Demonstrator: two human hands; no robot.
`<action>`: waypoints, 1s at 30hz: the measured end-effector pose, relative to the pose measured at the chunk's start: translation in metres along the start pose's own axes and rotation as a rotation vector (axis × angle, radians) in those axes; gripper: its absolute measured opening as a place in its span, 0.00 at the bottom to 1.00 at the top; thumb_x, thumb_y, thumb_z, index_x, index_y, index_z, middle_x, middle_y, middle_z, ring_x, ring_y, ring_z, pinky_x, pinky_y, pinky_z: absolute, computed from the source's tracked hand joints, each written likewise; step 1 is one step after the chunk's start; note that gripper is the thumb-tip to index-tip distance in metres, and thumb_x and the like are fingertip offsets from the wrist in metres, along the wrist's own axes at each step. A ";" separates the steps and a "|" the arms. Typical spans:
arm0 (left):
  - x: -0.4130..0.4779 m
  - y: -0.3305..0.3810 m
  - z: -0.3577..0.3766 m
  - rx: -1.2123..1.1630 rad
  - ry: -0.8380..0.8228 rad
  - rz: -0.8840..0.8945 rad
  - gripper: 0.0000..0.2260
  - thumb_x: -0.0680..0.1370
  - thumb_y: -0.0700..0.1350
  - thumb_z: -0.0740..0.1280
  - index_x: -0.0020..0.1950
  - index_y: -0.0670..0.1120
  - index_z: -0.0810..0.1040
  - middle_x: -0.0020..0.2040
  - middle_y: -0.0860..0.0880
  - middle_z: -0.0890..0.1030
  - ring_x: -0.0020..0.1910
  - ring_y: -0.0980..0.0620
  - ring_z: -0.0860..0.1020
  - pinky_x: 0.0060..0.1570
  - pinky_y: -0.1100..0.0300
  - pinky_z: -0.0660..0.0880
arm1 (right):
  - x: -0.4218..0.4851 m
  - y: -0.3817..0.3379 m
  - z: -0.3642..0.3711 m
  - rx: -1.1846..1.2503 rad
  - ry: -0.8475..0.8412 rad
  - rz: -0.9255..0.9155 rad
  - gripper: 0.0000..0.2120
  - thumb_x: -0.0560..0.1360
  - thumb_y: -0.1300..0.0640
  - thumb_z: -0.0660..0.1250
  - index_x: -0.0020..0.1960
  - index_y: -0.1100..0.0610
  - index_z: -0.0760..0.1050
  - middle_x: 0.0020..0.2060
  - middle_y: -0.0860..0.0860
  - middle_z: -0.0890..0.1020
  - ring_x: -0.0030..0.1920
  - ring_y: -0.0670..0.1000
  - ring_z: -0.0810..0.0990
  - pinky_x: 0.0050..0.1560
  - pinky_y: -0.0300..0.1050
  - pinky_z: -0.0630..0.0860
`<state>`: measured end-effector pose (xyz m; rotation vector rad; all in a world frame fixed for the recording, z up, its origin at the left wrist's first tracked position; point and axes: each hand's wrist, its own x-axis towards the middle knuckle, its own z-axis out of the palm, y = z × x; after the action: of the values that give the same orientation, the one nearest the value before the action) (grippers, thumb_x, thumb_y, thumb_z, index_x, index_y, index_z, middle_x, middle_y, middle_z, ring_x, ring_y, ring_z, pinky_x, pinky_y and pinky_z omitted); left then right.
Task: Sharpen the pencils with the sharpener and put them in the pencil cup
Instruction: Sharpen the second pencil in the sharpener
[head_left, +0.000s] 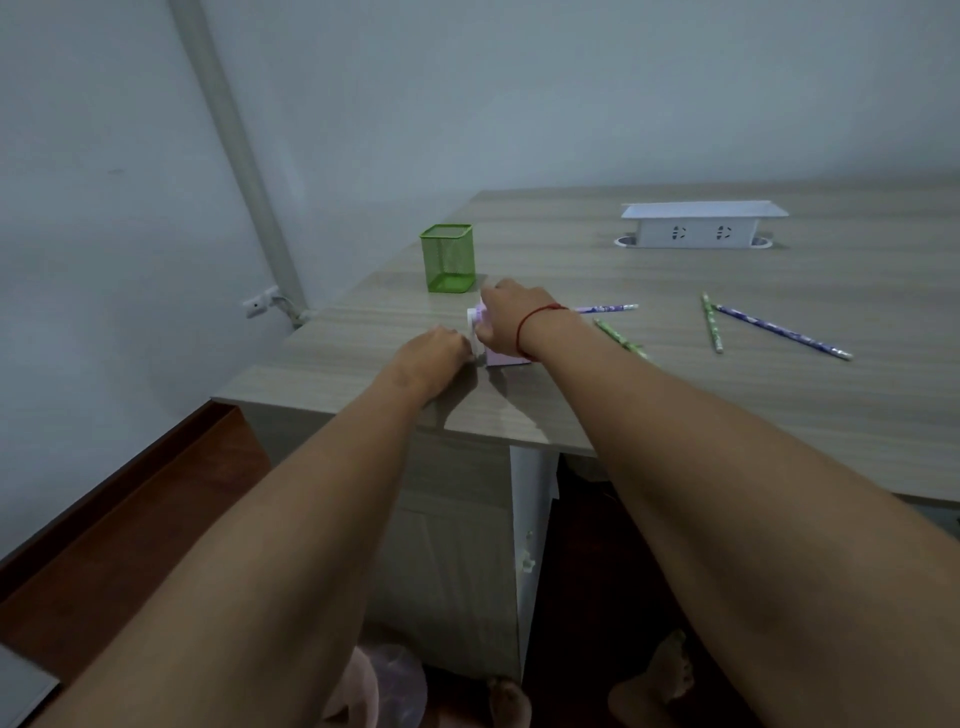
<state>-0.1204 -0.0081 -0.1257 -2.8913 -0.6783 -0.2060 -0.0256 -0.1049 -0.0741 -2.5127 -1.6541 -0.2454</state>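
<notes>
Pale blue walls stand behind a wooden desk (675, 395) with a grey-brown top. Both bare arms reach out long and straight toward the near left corner of the desk.

The right hand (506, 317) sits on top of a small pink pencil sharpener (506, 359) and is curled down over it, holding it in place. A thin red string (530, 325) goes around that wrist. The left hand (434, 353) is down low on the desk, just left of the sharpener, with its fingers bent in tight at a white part on the sharpener's side. It looks like it is pinching the handle, but that part is too hidden to be sure.

A green mesh pencil cup (448, 257) stands upright behind the hands, close to the left edge. A purple pencil (608, 308) pokes out past the right wrist. A green pencil (621, 340) lies just beside the right forearm. Further right, near the middle of the desk, another green pencil (711, 323) and a blue pencil (784, 332) lie with their far ends almost touching. A white socket box (698, 226) sits toward the back edge.
</notes>
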 end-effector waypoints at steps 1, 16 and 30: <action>0.003 -0.002 0.000 0.027 -0.007 0.015 0.11 0.80 0.45 0.61 0.57 0.44 0.80 0.55 0.43 0.80 0.53 0.45 0.78 0.53 0.54 0.75 | 0.001 0.001 0.001 0.003 0.002 -0.008 0.22 0.80 0.49 0.54 0.69 0.61 0.65 0.67 0.59 0.69 0.64 0.61 0.73 0.62 0.54 0.71; 0.029 -0.026 -0.052 0.194 0.287 0.175 0.13 0.78 0.33 0.57 0.59 0.41 0.76 0.52 0.40 0.80 0.54 0.41 0.76 0.47 0.49 0.74 | 0.008 0.002 -0.001 -0.008 -0.027 0.029 0.21 0.81 0.50 0.54 0.69 0.59 0.66 0.67 0.58 0.70 0.65 0.60 0.72 0.61 0.52 0.70; -0.011 -0.004 -0.053 0.100 0.353 0.086 0.10 0.78 0.32 0.58 0.55 0.37 0.77 0.49 0.36 0.80 0.48 0.37 0.78 0.43 0.48 0.73 | 0.008 -0.009 0.000 0.025 -0.064 0.140 0.22 0.80 0.48 0.55 0.69 0.58 0.66 0.67 0.57 0.69 0.66 0.61 0.71 0.64 0.58 0.71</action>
<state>-0.1365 -0.0196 -0.0750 -2.6809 -0.4852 -0.6322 -0.0304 -0.0945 -0.0726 -2.6282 -1.4840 -0.1313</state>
